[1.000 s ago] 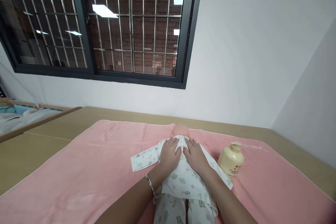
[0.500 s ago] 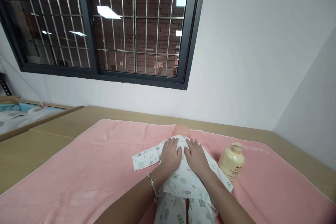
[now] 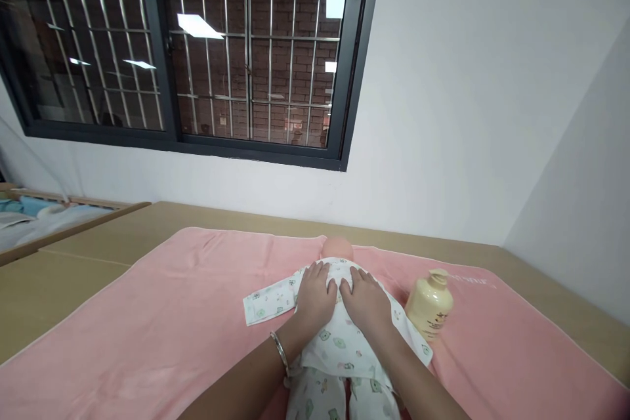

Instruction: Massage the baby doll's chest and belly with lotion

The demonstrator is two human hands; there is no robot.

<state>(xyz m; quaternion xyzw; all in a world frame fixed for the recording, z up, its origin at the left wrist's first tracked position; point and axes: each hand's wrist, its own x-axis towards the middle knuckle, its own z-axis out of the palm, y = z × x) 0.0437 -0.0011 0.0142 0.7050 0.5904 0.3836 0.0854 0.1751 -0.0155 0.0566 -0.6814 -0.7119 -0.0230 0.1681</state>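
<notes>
A baby doll (image 3: 337, 249) with a bare, rounded head lies lengthwise in front of me, its head pointing away. It wears a white printed top (image 3: 339, 343) and matching trousers (image 3: 316, 396). My left hand (image 3: 315, 295) rests flat on the left side of the doll's upper body, fingers stretched out. On the right side of the same part lies my right hand (image 3: 367, 302), also flat, thumb near the left one. One sleeve (image 3: 270, 300) sticks out to the left. Which way the doll faces, I cannot tell.
A pink towel (image 3: 187, 315) lies under the doll on a tan tabletop (image 3: 93, 236). Just right of the doll stands a pale yellow bottle (image 3: 429, 305). A white wall and a barred window (image 3: 256, 59) rise behind. At far left is a bin-like recess with cloths (image 3: 54, 215).
The view has shifted slightly, so everything sits a little further left. Both hands stay on the doll's upper body; the right fingers look slightly closer together.
</notes>
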